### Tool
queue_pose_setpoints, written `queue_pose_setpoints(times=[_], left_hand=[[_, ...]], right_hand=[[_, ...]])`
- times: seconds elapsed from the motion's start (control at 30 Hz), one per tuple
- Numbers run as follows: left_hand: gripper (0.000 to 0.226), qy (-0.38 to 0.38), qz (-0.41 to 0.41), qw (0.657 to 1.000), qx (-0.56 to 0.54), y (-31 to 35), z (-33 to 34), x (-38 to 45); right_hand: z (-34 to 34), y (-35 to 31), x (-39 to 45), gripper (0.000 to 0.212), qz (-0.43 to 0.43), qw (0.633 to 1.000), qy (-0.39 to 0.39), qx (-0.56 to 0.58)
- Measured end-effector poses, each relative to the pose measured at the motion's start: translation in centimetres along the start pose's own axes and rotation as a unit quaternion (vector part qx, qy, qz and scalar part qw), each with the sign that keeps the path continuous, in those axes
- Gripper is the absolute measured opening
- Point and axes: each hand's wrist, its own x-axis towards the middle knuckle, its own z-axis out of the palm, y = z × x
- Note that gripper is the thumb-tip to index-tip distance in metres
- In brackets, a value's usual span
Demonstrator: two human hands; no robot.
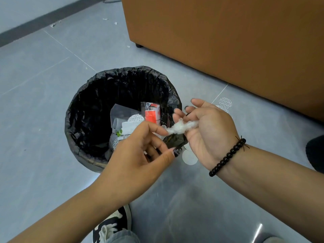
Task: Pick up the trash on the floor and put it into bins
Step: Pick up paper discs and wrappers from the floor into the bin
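Observation:
A round bin lined with a black bag (pixel 84 120) stands on the grey floor and holds wrappers, round paper discs and a red-and-clear packet (pixel 152 114). Just right of the bin's rim, my right hand (pixel 206 127) lies palm up with a white fluffy wad (pixel 180 127) in its curled fingers. My left hand (pixel 140 151) reaches in from below and touches the wad's left end with its fingertips. A dark scrap (pixel 173 140) hangs between both hands. White round discs lie on the floor below the hands (pixel 189 157) and beyond the right hand (pixel 225 103).
A tall brown cabinet (pixel 228 41) fills the upper right, on a small black foot. Small paper scraps (pixel 52 25) lie near the dark skirting at the far left. My black-and-white shoe (pixel 114 223) is at the bottom; a dark object (pixel 315 153) sits at the right edge.

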Motion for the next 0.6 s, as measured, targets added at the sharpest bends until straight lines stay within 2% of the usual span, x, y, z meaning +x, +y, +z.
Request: queue_pose_setpoints(times=[0.1,0.2,0.33,0.4,0.47,0.53,0.6], left_hand=[[0.032,0.045,0.013,0.998,0.05,-0.3,-0.4,0.3],[0.032,0.053,0.028,0.993,0.104,-0.6,-0.8,0.5],[0.007,0.042,0.045,0.989,0.138,-0.8,-1.0,0.5],[0.01,0.054,0.053,0.986,0.148,-0.9,-1.4,0.6],[0.009,0.097,0.044,0.981,0.163,-1.1,-2.2,0.9],[0.011,0.15,0.018,0.968,0.199,-1.8,-3.2,1.2],[0.01,0.168,-0.016,0.955,0.246,-2.6,-4.2,1.3]], right_hand=[[0.0,0.0,0.0,0.037,0.005,1.0,-0.012,0.019],[-0.1,0.1,0.0,0.036,0.016,1.0,-0.016,0.016],[-0.3,0.4,0.1,0.035,0.025,0.999,-0.03,0.009],[-0.6,0.6,0.4,0.029,0.005,0.999,-0.029,-0.032],[-1.4,0.6,1.2,0.021,-0.05,0.992,-0.009,-0.113],[-2.8,0.4,2.8,0.019,-0.113,0.975,0.039,-0.185],[-4.9,0.5,4.9,0.022,-0.136,0.958,0.097,-0.232]])
